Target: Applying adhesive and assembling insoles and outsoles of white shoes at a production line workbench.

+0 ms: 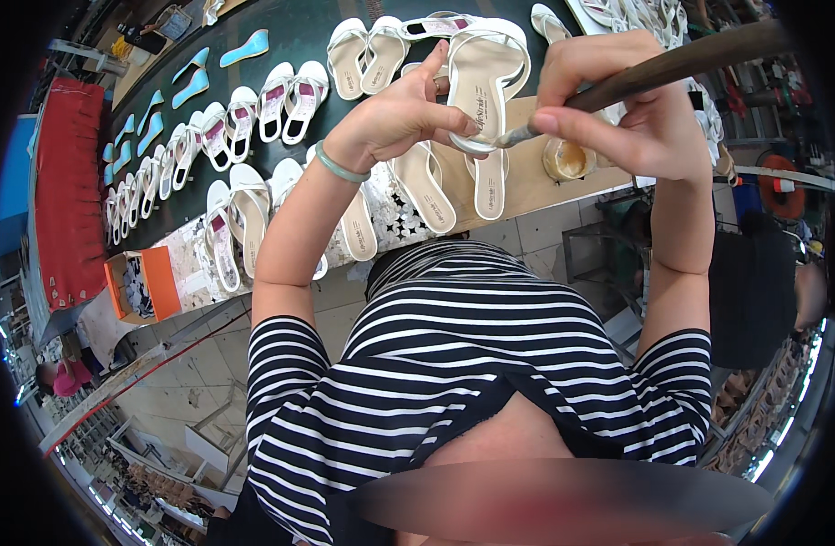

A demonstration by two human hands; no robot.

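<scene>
Leftmost I have an orange cardboard box [165,280], then a row of white strappy sandals [303,105]. The left hand [399,116], above a pale green bangle [340,167], grips one white-strapped sandal with a beige insole [478,80], thumb over its heel end. That sandal lies between the hands, its long axis running up my view, toe pointing away from the wearer. Next comes a jar of yellowish paste [566,162]. The right hand [658,127] pinches a dark-handled brush [681,64]; I can't tell whether its tip touches the heel.
</scene>
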